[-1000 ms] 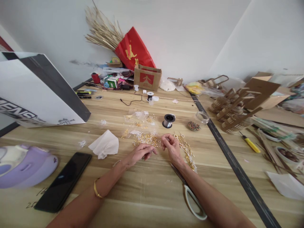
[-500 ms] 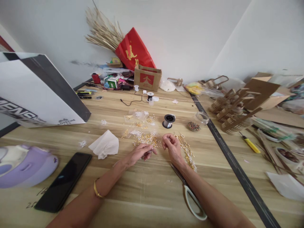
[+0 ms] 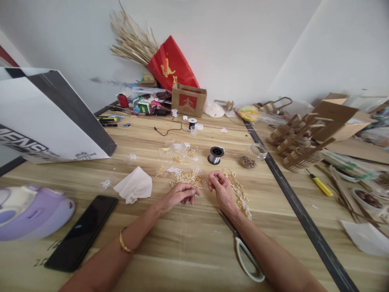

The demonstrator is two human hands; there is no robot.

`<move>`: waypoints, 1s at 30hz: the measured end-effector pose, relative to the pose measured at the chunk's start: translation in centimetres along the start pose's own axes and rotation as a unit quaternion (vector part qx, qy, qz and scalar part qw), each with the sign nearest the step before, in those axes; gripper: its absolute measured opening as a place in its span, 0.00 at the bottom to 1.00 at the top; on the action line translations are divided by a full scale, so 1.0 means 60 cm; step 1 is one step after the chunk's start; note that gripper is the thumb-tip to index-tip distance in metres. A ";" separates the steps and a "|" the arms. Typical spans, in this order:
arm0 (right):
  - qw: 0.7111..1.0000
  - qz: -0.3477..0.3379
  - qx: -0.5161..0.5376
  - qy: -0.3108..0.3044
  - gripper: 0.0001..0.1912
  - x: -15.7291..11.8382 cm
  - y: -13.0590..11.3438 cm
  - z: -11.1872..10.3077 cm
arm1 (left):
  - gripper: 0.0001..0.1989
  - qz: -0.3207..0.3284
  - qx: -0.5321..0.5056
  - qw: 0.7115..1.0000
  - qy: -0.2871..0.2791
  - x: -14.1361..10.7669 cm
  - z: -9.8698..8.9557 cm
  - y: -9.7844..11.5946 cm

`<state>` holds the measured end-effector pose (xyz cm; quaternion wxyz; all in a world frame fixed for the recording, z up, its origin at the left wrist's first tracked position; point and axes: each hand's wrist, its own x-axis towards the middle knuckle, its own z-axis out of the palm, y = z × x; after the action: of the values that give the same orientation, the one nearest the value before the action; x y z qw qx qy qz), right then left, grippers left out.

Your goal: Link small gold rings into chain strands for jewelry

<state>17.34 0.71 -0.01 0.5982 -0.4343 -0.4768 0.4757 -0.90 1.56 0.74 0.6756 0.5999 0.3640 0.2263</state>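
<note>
My left hand (image 3: 183, 193) is curled just in front of a pile of gold and silver beads (image 3: 187, 177); anything in its fingers is hidden or too small to name. My right hand (image 3: 220, 185) is raised with thumb and fingertips pinched together, and I cannot make out what is between them. Strands of gold and clear beads (image 3: 241, 196) lie just right of that hand. A spool of fine wire (image 3: 216, 155) stands behind it. Scissors with pale handles (image 3: 247, 259) lie beside and partly under my right forearm.
A crumpled white tissue (image 3: 133, 185), a black phone (image 3: 81, 233) and a purple-white device (image 3: 36, 213) lie to the left, below a large white box (image 3: 45, 117). A bead heap (image 3: 248, 162), glass jar (image 3: 259, 151), small woven baskets (image 3: 299, 142) and a yellow-handled tool (image 3: 321, 185) are right.
The fingers of my left hand have shifted slightly, and a small dark item seen under them before is less visible. My right hand has barely moved and stays pinched.
</note>
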 end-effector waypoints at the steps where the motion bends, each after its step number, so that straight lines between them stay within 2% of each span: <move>1: 1.000 -0.001 0.000 0.000 0.12 0.000 0.000 0.000 | 0.15 0.006 0.020 1.000 0.004 0.000 -0.001 -0.001; 6: 1.000 -0.005 -0.007 -0.002 0.12 -0.001 -0.002 0.001 | 0.09 0.048 0.140 0.988 0.052 -0.003 0.000 0.005; 12: 1.000 -0.014 -0.023 -0.005 0.13 -0.004 -0.006 0.003 | 0.12 0.081 0.239 0.963 0.093 -0.007 0.006 0.012; 15: 1.000 -0.015 -0.021 -0.004 0.13 -0.004 -0.005 0.002 | 0.12 0.079 0.229 0.966 0.090 -0.006 0.005 0.010; 23: 1.000 -0.016 -0.017 -0.009 0.12 -0.002 -0.004 0.001 | 0.09 0.037 0.119 0.988 0.089 -0.004 0.002 0.015; 30: 0.999 -0.017 -0.031 -0.011 0.13 -0.004 -0.006 0.002 | 0.08 0.074 0.117 0.986 0.091 -0.002 -0.003 0.015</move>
<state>17.25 0.45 0.31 0.5868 -0.4397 -0.5050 0.4552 -0.98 1.75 1.63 0.5464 0.6766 0.4027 0.2854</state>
